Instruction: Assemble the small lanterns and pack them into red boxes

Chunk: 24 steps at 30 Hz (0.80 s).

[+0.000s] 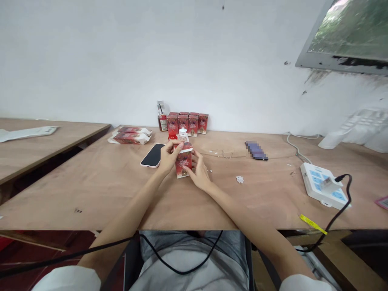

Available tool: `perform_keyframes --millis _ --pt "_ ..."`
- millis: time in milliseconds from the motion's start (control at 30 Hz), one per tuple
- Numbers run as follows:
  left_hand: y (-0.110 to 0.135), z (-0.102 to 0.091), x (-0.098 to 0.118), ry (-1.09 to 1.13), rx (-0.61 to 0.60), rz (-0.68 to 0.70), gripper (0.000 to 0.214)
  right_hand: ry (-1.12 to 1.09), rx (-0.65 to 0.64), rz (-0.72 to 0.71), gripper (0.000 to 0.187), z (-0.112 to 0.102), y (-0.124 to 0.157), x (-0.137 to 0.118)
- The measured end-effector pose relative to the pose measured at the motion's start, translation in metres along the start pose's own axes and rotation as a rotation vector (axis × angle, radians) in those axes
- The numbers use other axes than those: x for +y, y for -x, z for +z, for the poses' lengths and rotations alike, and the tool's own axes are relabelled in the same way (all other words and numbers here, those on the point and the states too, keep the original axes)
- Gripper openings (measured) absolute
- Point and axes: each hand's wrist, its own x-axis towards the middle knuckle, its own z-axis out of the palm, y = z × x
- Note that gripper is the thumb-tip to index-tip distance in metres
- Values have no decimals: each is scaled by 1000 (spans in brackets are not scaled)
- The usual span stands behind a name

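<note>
A small red carton (183, 163) stands upright on the wooden table (121, 194), its top flap open. My left hand (168, 155) grips its left side, fingers curled over the top edge. My right hand (198, 171) is pressed against its right side and lower front. Just behind the carton stands a small clear bottle with a white cap (182, 134). I cannot tell whether anything is inside the carton.
A row of red cartons (188, 122) lines the wall, with a bottle (162, 117) beside it. Flat packs (131, 135) and a phone (153, 155) lie to the left. A dark blurred object (256, 150), a power strip (324, 186) with cable and a yellow tag (313, 223) lie to the right.
</note>
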Motion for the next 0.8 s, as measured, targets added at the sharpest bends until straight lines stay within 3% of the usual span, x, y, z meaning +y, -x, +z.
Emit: perform_keyframes --millis 233,800 --pt "-1 -6 8 27 -157 -64 37 111 1 -38 64 0 3 -1" --pt "-4 -12 10 85 -156 -60 13 64 -22 -45 61 1 3 2"
